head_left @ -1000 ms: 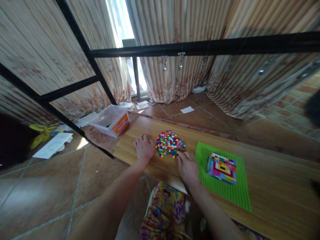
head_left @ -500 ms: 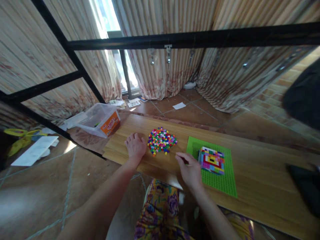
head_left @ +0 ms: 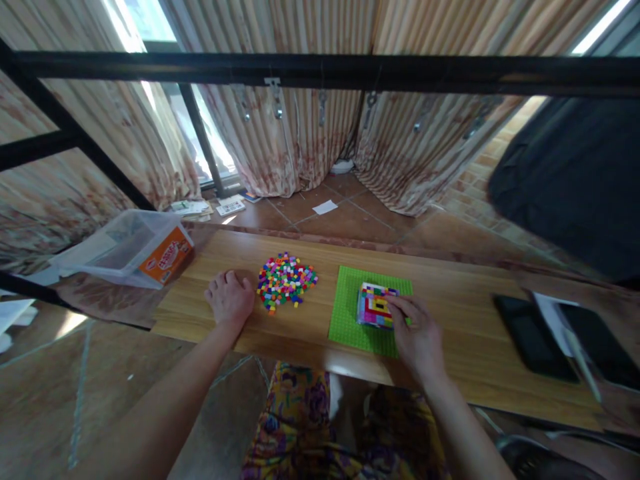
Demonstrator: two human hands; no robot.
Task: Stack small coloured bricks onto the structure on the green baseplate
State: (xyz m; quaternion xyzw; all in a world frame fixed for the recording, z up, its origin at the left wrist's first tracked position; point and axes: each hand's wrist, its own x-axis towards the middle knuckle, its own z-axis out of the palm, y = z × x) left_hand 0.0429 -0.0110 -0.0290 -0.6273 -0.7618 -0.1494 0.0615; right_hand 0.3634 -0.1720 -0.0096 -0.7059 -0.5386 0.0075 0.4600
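My right hand (head_left: 419,331) is over the block structure (head_left: 367,311), with its thumb and fingertips pinched together at the top right part of it. Whatever is between those fingertips is too small to make out. The structure is a low square build of many-coloured bricks, with nested square rings on top, and it stands on a green studded baseplate (head_left: 346,320). My left hand (head_left: 230,298) rests on the wooden table, palm down with its fingers apart, just left of a loose pile of small coloured bricks (head_left: 286,280).
At the table's (head_left: 465,340) left end is a clear plastic bin (head_left: 125,257) with an orange label. A black tablet (head_left: 533,337), white paper, a pen and another dark device lie at the right. A black metal bar (head_left: 320,72) crosses before the curtains.
My right hand has moved right, from beside the brick pile to the top of the block structure. My left hand stays by the pile. The view has turned to the right.
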